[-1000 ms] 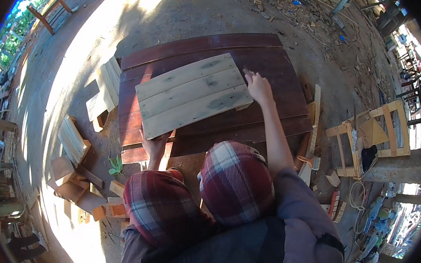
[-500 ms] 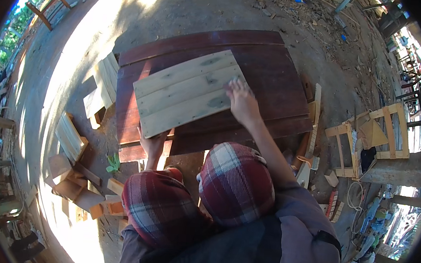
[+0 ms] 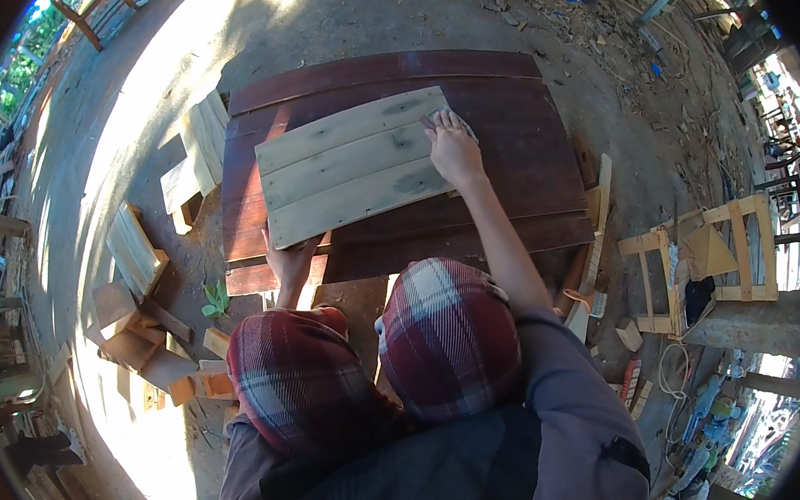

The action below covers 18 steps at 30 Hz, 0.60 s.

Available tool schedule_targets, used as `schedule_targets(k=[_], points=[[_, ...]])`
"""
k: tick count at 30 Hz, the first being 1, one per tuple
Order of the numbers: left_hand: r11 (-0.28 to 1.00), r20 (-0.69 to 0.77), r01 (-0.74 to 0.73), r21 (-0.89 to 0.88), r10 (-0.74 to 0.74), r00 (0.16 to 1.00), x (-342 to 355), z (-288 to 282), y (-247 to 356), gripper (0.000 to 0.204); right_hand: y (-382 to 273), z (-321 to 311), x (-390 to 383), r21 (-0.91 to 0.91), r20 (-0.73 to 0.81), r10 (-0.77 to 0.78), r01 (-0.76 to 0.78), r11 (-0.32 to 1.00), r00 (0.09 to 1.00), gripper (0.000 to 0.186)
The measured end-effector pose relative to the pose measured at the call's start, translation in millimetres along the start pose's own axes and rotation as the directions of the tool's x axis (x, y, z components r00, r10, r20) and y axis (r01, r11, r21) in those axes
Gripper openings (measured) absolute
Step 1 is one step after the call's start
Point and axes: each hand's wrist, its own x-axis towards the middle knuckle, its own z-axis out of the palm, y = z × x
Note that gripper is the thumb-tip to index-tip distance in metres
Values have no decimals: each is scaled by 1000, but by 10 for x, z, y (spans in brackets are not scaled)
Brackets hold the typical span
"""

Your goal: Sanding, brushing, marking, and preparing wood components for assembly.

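A pale wooden panel (image 3: 350,166) of joined planks, with dark knots and small holes, lies tilted over a dark red-brown wooden tabletop (image 3: 514,118). At the panel's near left corner, my left hand (image 3: 291,260) grips the edge, its fingers partly hidden underneath. My right hand (image 3: 455,149) presses on the far right corner, fingers bent over a small greyish piece that looks like sandpaper (image 3: 431,119); most of it is covered by the hand. My knees, in red plaid cloth, are just below the tabletop.
Wooden offcuts and box-like pieces (image 3: 135,333) lie on the ground at left, near a small green plant (image 3: 216,299). Light wooden frames (image 3: 739,244) stand at right beside a coiled cord (image 3: 675,370). Wood scraps litter the far ground.
My right hand has moved away from me along the panel's right edge to its far corner. The panel has shifted slightly away, while my left hand keeps its hold.
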Motion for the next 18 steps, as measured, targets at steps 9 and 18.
schedule_targets(k=[9, 18], points=[[997, -15, -72, 33, 73, 997, -65, -99, -116, 77, -173, -218, 222, 154, 321, 13, -66, 986, 947, 49], [994, -19, -108, -29, 108, 994, 68, 5, -106, 80, -277, 258, -64, 101, 17, -414, 410, 907, 910, 42]])
